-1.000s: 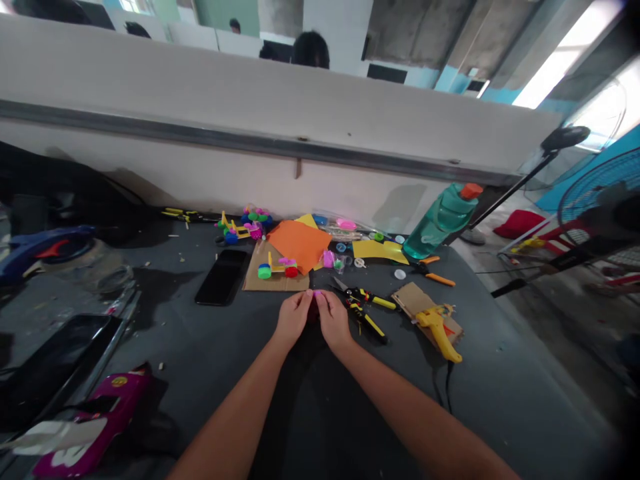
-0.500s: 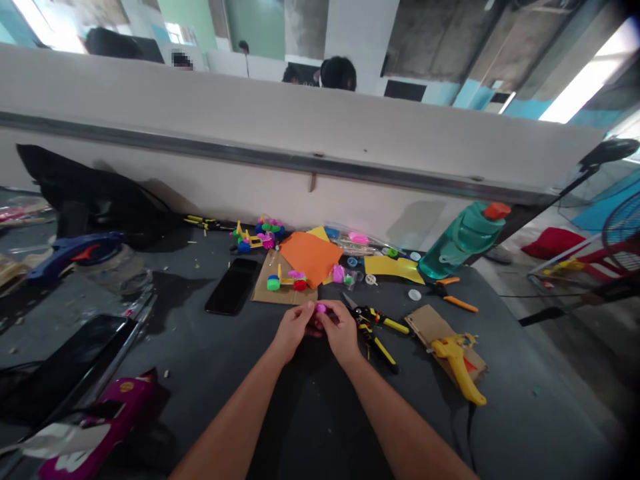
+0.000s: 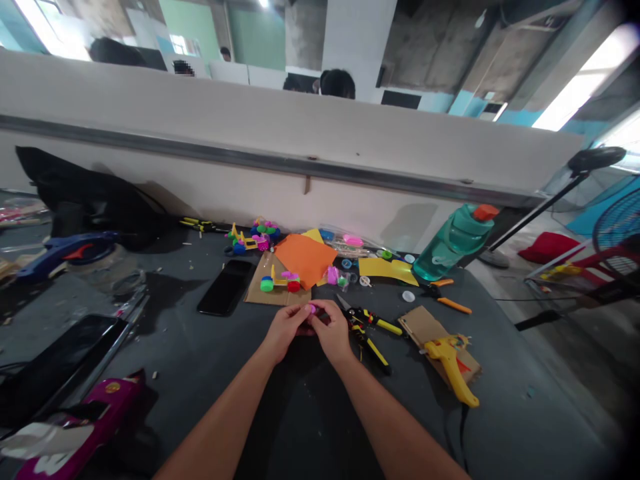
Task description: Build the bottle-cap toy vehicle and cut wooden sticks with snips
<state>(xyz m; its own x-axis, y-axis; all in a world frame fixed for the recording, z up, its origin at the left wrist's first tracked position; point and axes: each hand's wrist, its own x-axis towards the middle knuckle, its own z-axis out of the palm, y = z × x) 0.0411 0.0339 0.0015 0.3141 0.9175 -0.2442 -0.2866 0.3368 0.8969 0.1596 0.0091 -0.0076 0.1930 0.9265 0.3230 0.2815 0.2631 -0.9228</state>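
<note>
Both hands meet above the dark table, fingertips together around a small pink piece [image 3: 313,309]. My left hand [image 3: 286,329] pinches it from the left side. From the other side, my right hand [image 3: 331,331] closes on it with thumb and fingers. Most of the piece is covered, so its kind cannot be made out. Just beyond the fingers, a small toy vehicle [image 3: 281,280] with green and red wheels sits on a cardboard sheet [image 3: 255,293]. Black-and-yellow pliers [image 3: 373,347] lie close to the right hand.
An orange sheet [image 3: 306,259] lies behind the hands. A phone [image 3: 226,288] is on the left. To the right are a yellow glue gun [image 3: 453,367] on cardboard, orange-handled cutters [image 3: 453,305] and a teal bottle [image 3: 453,243]. A white partition [image 3: 250,180] runs along the back.
The view has shifted slightly, so everything on the table appears a little further left. Both hands keep their hold on the pink piece.
</note>
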